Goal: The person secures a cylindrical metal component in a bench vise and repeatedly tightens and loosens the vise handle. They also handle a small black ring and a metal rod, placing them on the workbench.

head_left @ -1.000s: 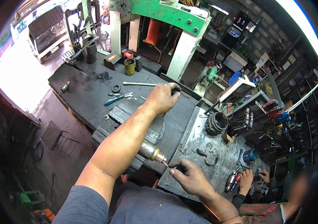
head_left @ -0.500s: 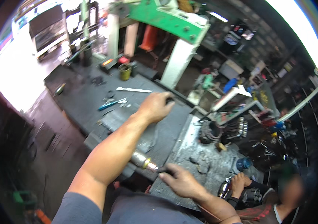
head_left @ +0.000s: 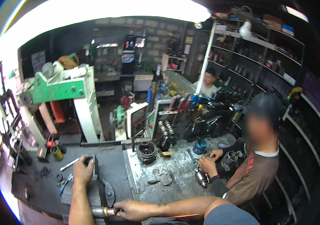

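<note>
My left hand (head_left: 83,170) is curled above the dark grey vise (head_left: 67,197), its fingers closed around something dark I cannot make out. Below, a silver metal cylinder (head_left: 99,212) with a brass-coloured ring lies crosswise at the vise, partly hidden behind my left forearm. My right hand (head_left: 133,209) comes in from the right, thumb and fingers closed at the cylinder's narrow end. Left of my left hand, a flat silver strip (head_left: 70,164) and a blue-handled tool (head_left: 66,183) rest on the dark bench (head_left: 32,187).
A co-worker (head_left: 255,161) handles metal parts at the right of the metal-topped table (head_left: 175,198). That table carries a ribbed dark ring-shaped part (head_left: 146,152), a blue container (head_left: 199,146) and a dark strap (head_left: 161,180). A green-and-white press frame (head_left: 56,90) stands behind the bench.
My view has swung right and upward, bringing the co-worker and the shelves into fuller sight. Both hands keep nearly the same places: left above the vise, right at the cylinder's end.
</note>
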### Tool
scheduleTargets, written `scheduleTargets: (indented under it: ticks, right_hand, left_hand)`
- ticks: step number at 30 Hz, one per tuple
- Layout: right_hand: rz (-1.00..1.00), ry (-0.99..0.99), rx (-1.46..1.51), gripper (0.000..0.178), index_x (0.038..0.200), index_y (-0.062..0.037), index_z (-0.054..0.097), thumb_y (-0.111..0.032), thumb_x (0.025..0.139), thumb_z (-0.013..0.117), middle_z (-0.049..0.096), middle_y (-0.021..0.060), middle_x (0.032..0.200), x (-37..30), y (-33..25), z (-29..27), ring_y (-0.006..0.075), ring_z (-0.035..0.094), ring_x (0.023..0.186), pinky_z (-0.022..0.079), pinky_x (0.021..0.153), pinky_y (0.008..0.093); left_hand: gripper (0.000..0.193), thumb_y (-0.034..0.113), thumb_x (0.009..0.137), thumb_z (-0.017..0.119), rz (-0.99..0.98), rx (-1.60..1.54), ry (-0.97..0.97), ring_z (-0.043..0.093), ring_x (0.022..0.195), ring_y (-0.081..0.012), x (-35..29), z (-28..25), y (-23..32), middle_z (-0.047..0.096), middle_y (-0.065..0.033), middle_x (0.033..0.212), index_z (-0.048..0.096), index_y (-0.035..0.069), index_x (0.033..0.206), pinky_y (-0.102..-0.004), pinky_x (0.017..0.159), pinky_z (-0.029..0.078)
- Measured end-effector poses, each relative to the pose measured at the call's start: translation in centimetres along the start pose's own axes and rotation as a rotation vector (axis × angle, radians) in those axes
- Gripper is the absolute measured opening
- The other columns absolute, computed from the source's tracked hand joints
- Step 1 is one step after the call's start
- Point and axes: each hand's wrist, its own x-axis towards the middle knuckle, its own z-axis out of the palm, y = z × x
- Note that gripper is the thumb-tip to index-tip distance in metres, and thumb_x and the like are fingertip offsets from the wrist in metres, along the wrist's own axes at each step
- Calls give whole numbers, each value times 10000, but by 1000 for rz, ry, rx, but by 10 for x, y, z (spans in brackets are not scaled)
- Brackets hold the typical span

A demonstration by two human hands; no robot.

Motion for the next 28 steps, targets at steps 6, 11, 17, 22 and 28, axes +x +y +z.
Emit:
scheduleTargets:
  ticks: [6, 11, 17, 22, 28]
  right_hand:
    - [43, -40, -17, 254, 1124, 21, 669, -216, 1038, 640, 724, 285, 1024, 3, -1, 2, 463, 718, 1019, 537, 879, 536]
    - [5, -2, -16, 281, 1140, 21, 671, -237, 1035, 641, 726, 283, 1036, -4, -2, -1, 457, 717, 1020, 539, 879, 532]
    - [-23, -8, -36, 280, 1114, 35, 673, -225, 1019, 636, 716, 284, 1068, 0, -1, 1, 456, 701, 1046, 530, 906, 523]
    - [-34, -27, -48, 284, 1100, 34, 681, -234, 1017, 633, 707, 278, 1096, 4, 4, 2, 444, 694, 1071, 524, 936, 515]
    - [1, -45, -36, 300, 1124, 33, 684, -242, 1020, 631, 718, 274, 1121, 5, 6, 2, 429, 705, 1094, 526, 934, 517]
  left_hand:
    - [247, 117, 944, 747, -25, -26, -1, 780, 929, -254, 0, 8, -6, 810, -190, 1017, 779, -26, 1143, -392, 887, 605]
    - [260, 127, 955, 744, -27, -87, -25, 787, 970, -248, -2, 2, -3, 813, -184, 1054, 772, -22, 1166, -371, 899, 606]
    - [260, 141, 959, 755, -69, -61, -60, 779, 959, -227, -2, 0, 2, 814, -184, 1042, 776, -22, 1160, -365, 904, 601]
    - [258, 145, 933, 754, -49, -74, -52, 785, 899, -251, -2, 3, -1, 813, -190, 971, 786, -22, 1126, -369, 863, 603]
    - [291, 173, 929, 759, -53, -95, -60, 798, 940, -280, 2, 7, -18, 820, -195, 1022, 790, -12, 1152, -382, 884, 609]
